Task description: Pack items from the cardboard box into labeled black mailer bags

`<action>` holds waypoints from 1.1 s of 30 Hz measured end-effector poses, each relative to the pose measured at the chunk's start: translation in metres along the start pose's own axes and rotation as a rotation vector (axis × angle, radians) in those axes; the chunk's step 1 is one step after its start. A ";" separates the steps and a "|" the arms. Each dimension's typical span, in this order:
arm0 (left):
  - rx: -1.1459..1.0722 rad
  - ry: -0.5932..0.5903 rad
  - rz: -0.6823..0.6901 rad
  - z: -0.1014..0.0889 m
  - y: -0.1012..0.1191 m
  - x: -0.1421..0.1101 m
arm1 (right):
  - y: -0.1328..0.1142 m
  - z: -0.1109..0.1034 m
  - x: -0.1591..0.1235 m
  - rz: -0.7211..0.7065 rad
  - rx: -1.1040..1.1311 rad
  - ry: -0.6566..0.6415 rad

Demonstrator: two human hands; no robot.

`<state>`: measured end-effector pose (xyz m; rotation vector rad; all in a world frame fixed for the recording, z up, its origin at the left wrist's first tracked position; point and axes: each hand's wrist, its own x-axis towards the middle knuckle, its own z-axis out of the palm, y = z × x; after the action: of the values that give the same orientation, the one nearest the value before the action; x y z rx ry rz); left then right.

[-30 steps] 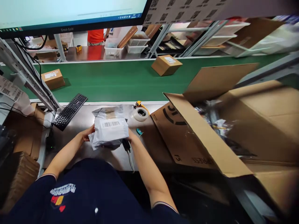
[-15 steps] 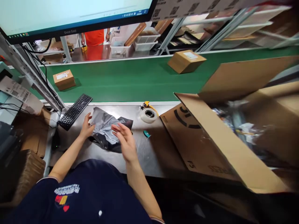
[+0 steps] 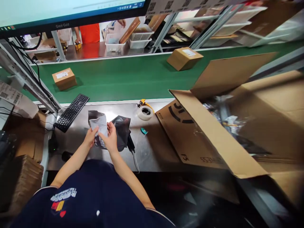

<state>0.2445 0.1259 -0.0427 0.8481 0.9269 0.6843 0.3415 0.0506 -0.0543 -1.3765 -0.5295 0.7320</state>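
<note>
Both my hands hold a small grey plastic mailer bag just above the steel worktable. My left hand grips its left edge with curled fingers. My right hand pinches its right side. A second, darker plastic bag lies flat on the table right of my hands, partly under them. A black handheld scanner with its cable lies just right of that bag.
A black keyboard sits at the left. A tape roll and a small teal object lie mid-table. A large open cardboard box fills the right. Two small boxes ride the green conveyor; a person in orange stands beyond.
The white labelled parcel was turned over and laid down. My right hand, which was lifted open over the bags, has come down, and both hands now grip the small grey bag.
</note>
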 end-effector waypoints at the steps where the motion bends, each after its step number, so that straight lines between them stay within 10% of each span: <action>1: -0.003 -0.002 0.025 0.000 -0.002 0.001 | -0.001 0.001 -0.003 0.028 -0.014 -0.038; 5: 0.038 0.016 0.155 0.001 -0.002 -0.002 | -0.007 0.002 -0.008 0.202 0.033 -0.302; 12: 0.584 0.018 0.726 -0.015 0.010 0.002 | -0.012 -0.003 -0.017 0.192 0.021 -0.167; 15: 0.396 0.128 0.481 -0.042 0.020 0.018 | -0.012 -0.018 -0.016 0.269 0.161 -0.169; 20: -0.079 -0.130 0.006 -0.069 0.016 0.031 | -0.011 -0.043 -0.004 0.457 0.357 -0.167; 25: -0.061 -0.084 -0.166 -0.034 -0.026 0.029 | 0.011 -0.055 0.007 0.517 0.321 -0.216; 33: 0.261 -0.101 -0.098 0.005 -0.078 0.028 | 0.060 -0.040 -0.002 0.386 0.200 0.120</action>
<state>0.2722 0.1074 -0.1189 1.0512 0.9721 0.4369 0.3598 0.0236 -0.1184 -1.3374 -0.0889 0.9782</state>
